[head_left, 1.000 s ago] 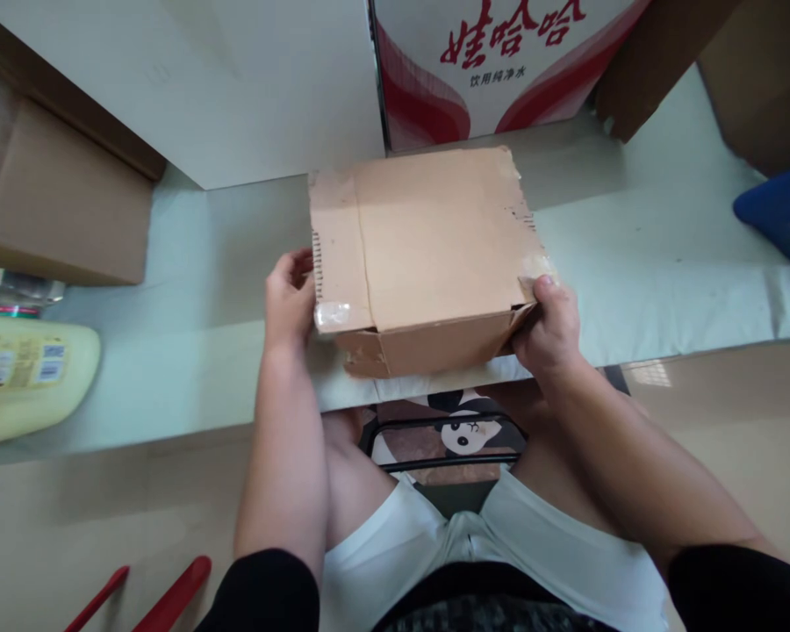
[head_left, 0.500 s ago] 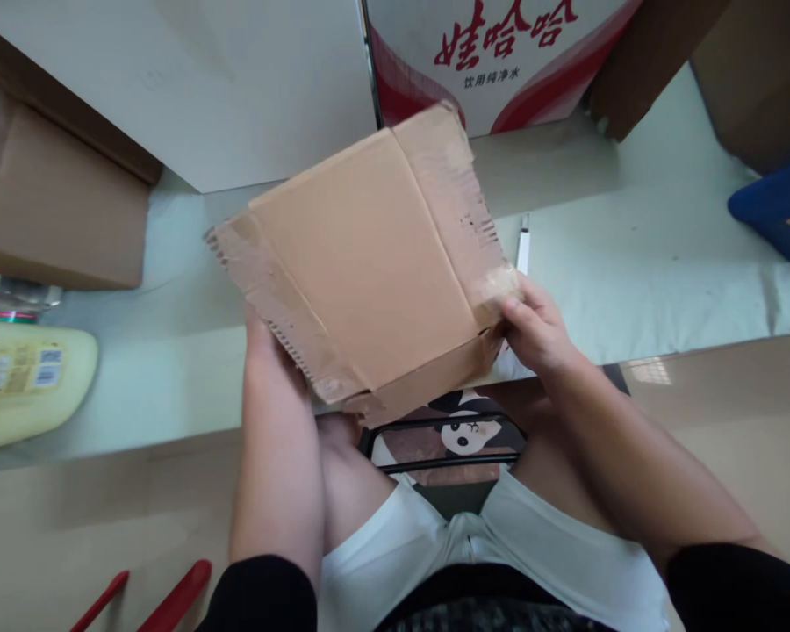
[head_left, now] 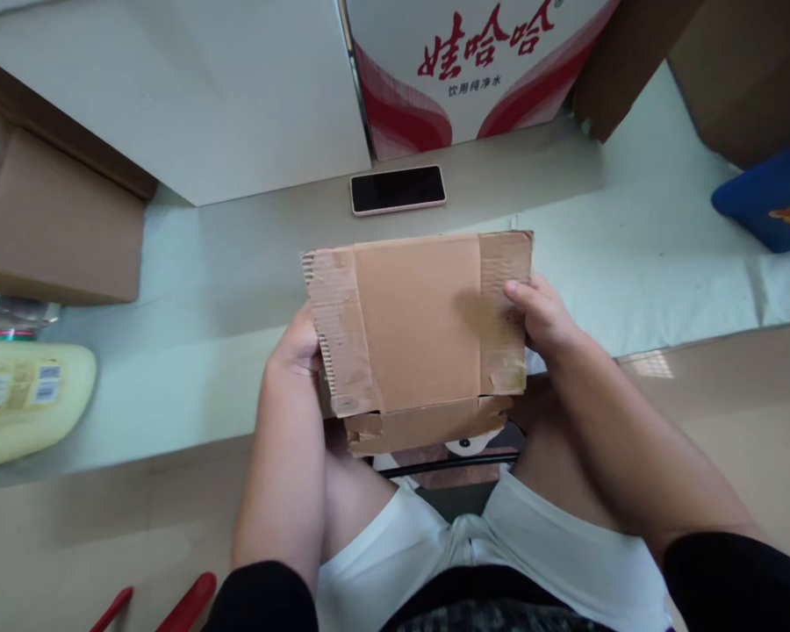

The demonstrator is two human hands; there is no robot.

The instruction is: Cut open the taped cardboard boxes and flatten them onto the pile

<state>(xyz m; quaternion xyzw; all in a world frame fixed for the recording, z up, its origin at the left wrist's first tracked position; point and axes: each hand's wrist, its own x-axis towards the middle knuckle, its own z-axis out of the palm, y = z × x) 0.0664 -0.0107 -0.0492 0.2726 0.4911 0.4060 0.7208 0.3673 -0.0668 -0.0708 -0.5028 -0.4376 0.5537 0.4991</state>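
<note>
A brown cardboard box (head_left: 421, 329) with torn tape strips on both sides is held between my two hands, above the near edge of the pale table (head_left: 190, 369). My left hand (head_left: 295, 349) grips its left side, with the fingers hidden behind the box. On the right side, my right hand (head_left: 545, 318) holds the box with the thumb pressed on the taped face. A black phone (head_left: 398, 189) in a pink case lies flat on the table just beyond the box.
A white carton with red print (head_left: 474, 61) stands at the back, beside a white panel (head_left: 190, 96). Brown cartons sit at left (head_left: 59, 219) and far right (head_left: 750, 70). A yellow bottle (head_left: 26, 391) lies at left, a blue item (head_left: 773, 197) at right. Red handles (head_left: 171, 606) show by my legs.
I lifted the box off the table, turned it in my hands and drew it nearer to me. The phone that the box covered is now in view.
</note>
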